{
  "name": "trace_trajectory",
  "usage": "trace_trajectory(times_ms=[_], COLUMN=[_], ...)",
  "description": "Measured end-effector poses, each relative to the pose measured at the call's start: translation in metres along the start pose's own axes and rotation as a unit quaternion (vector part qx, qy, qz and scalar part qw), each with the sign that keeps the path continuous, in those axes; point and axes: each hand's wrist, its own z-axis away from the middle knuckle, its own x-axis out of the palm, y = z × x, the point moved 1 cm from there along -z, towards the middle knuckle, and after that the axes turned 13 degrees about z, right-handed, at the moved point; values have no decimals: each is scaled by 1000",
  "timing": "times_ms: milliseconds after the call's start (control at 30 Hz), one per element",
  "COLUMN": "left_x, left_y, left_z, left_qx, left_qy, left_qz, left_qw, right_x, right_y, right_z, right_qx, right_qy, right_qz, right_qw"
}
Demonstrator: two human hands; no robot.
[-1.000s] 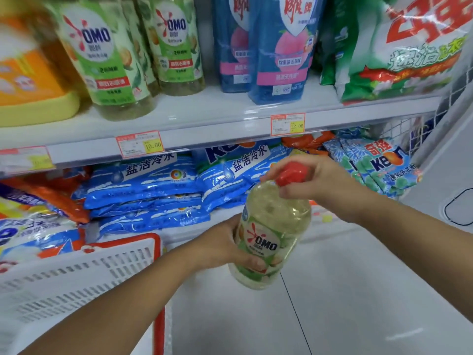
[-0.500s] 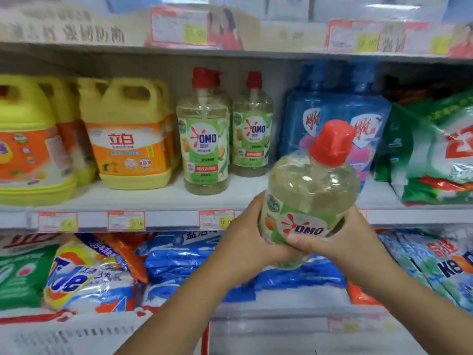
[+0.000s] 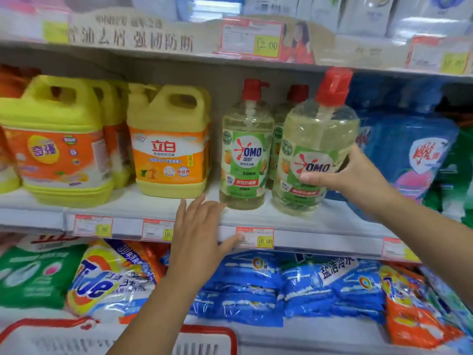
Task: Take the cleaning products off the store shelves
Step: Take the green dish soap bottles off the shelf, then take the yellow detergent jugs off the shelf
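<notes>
My right hand (image 3: 350, 175) grips a clear OMO bottle (image 3: 311, 139) with a red pump cap. The bottle is upright with its base at the middle shelf (image 3: 320, 221), just right of another OMO bottle (image 3: 245, 155). A third OMO bottle (image 3: 279, 134) stands behind these two. My left hand (image 3: 202, 237) is open with fingers spread, in front of the shelf edge below the standing bottle, holding nothing.
Yellow detergent jugs (image 3: 169, 142) stand to the left on the same shelf, blue refill pouches (image 3: 414, 155) to the right. Bags of washing powder (image 3: 107, 278) fill the shelf below. A white basket with a red rim (image 3: 210, 331) sits at the bottom edge.
Both hands held the OMO bottle in front of the shelves. Now the left hand has let go and dropped to the shelf edge, and the right hand has moved the bottle onto the middle shelf.
</notes>
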Motion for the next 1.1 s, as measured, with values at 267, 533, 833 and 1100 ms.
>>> trace_trajectory(times_ms=[267,533,833,1100], left_x=[13,13,-9,-68], left_y=[-13,-14,-22,-87], left_z=[1,1,1,-10], left_qx=[29,18,14,-83], left_qy=[14,-7,-26,104], left_qz=[31,27,85,63], left_qw=[999,999,996,989], right_x=[17,23,65,160], right_y=[25,36,0,-109], right_z=[-30,-35,32,-28], right_qx=[81,71,-233,-222], right_qy=[-23,-24,233,11], right_qz=[29,18,244,191], right_qw=[996,997,912,956])
